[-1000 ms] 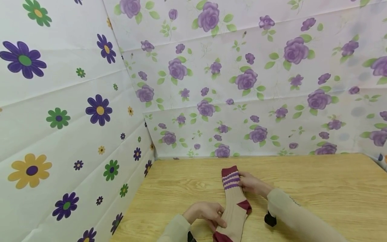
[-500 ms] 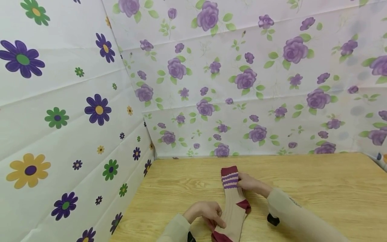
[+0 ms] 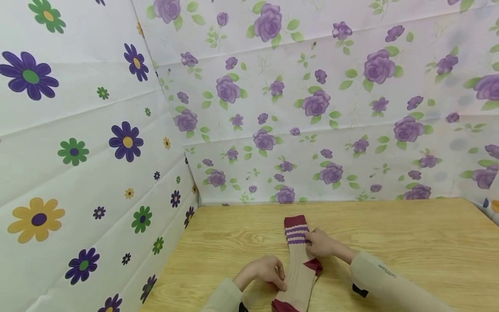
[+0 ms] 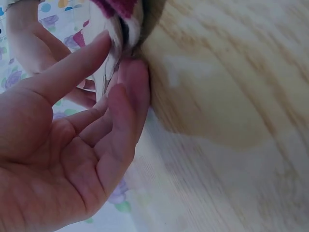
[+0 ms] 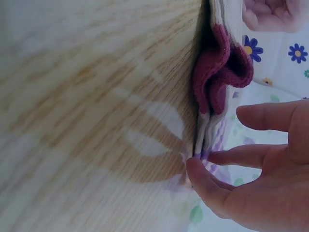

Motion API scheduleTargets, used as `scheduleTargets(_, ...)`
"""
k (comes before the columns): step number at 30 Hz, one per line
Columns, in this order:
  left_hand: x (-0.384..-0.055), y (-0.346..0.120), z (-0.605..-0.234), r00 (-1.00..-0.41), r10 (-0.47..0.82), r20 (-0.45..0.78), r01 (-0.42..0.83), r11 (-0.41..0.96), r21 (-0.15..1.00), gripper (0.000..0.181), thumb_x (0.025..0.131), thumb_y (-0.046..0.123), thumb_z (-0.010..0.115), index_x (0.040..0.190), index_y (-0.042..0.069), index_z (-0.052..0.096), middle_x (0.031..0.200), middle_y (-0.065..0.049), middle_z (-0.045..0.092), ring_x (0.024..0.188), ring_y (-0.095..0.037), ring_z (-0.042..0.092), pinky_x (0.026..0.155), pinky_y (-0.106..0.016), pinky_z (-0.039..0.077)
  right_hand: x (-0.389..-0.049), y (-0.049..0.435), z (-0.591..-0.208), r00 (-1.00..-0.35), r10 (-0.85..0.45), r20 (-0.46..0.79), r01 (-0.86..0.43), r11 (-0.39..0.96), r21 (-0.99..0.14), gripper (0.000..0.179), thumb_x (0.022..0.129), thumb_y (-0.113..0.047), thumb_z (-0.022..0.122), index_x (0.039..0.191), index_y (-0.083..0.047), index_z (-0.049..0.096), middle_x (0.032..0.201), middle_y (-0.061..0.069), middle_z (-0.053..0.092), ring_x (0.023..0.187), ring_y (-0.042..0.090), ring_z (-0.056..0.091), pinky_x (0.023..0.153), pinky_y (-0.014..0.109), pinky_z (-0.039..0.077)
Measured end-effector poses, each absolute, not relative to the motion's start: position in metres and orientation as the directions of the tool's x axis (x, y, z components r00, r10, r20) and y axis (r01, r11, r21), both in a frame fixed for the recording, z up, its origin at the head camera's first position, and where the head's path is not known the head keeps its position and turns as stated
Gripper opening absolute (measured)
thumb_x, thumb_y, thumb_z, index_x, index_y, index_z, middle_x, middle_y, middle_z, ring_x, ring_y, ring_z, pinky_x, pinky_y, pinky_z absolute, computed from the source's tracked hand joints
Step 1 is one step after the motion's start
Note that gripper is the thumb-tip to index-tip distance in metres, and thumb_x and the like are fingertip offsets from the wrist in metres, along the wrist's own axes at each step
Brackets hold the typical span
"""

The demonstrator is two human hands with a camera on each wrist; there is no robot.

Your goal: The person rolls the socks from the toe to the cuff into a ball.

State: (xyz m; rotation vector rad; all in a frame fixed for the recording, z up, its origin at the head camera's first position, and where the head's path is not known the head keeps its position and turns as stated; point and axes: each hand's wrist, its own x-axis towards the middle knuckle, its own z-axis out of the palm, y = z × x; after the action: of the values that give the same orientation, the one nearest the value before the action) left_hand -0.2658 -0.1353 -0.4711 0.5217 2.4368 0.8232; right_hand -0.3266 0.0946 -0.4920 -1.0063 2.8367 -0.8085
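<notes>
A pair of cream socks with maroon cuff, heel and toe and purple stripes lies on the wooden table, one stacked on the other, toe towards me. At the toe end my left hand pinches the left edge; in the left wrist view its thumb is over the fabric, with bent fingers below. Beside the striped cuff is my right hand. Its fingertips touch the right edge in the right wrist view, while the thumb stands apart from the socks. The folded maroon heels bulge out there.
The light wood table extends to the back wall. White sheets with purple roses hang behind it, and a flowered sheet hangs along the left side. A dark band shows beneath the right sleeve.
My left hand has shifted slightly left, with less of its thumb over the socks. My right hand has moved a little towards me and its fingers have loosened at the cuff. The socks barely moved.
</notes>
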Motion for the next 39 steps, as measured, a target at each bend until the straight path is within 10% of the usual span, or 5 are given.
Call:
scheduleTargets(10, -0.266, -0.138, -0.474, -0.793, 0.539, -0.284, 0.180, 0.653, 0.736, 0.010, 0.081, 0.001, 0.074, 0.083, -0.005, 0.066, 0.071, -0.018, 0.070, 0.054, -0.010, 0.055, 0.049, -0.019, 0.044, -0.306, 0.094, -0.484, -0.793, -0.600, 0.103, -0.579, 0.692, -0.431, 0.020, 0.083, -0.010, 0.065, 0.092, 0.007, 0.061, 0.081, 0.012, 0.061, 0.087, 0.032, 0.055, 0.073, 0.042, 0.046)
scheduleTargets(18, -0.269, -0.141, -0.483, -0.834, 0.538, -0.121, 0.314, 0.643, 0.698, 0.006, 0.089, 0.007, 0.065, 0.085, 0.003, 0.065, 0.070, -0.010, 0.069, 0.055, -0.009, 0.059, 0.051, -0.017, 0.044, -0.295, 0.090, -0.485, -0.782, -0.593, 0.194, -0.617, 0.691, -0.377, 0.033, 0.087, -0.005, 0.063, 0.116, 0.012, 0.060, 0.105, 0.028, 0.065, 0.101, 0.045, 0.058, 0.086, 0.057, 0.047)
scheduleTargets(29, -0.270, -0.137, -0.485, -0.798, 0.603, 0.006, 0.465, 0.609, 0.643, 0.006, 0.093, 0.010, 0.062, 0.088, 0.009, 0.065, 0.078, 0.006, 0.061, 0.068, 0.004, 0.050, 0.063, -0.015, 0.044, -0.298, 0.088, -0.491, -0.742, -0.605, 0.289, -0.648, 0.537, -0.540, 0.032, 0.089, 0.008, 0.053, 0.120, 0.006, 0.061, 0.111, 0.021, 0.067, 0.093, 0.030, 0.066, 0.071, 0.030, 0.055)
scheduleTargets(39, -0.269, -0.135, -0.488, -0.767, 0.640, 0.048, 0.552, 0.620, 0.557, 0.006, 0.095, 0.013, 0.060, 0.091, 0.013, 0.063, 0.085, 0.008, 0.064, 0.077, 0.005, 0.055, 0.068, -0.013, 0.047, -0.284, 0.089, -0.489, -0.687, -0.650, 0.325, -0.724, 0.572, -0.384, 0.015, 0.090, 0.000, 0.061, 0.102, -0.003, 0.069, 0.095, 0.008, 0.068, 0.077, 0.008, 0.058, 0.063, 0.021, 0.048)
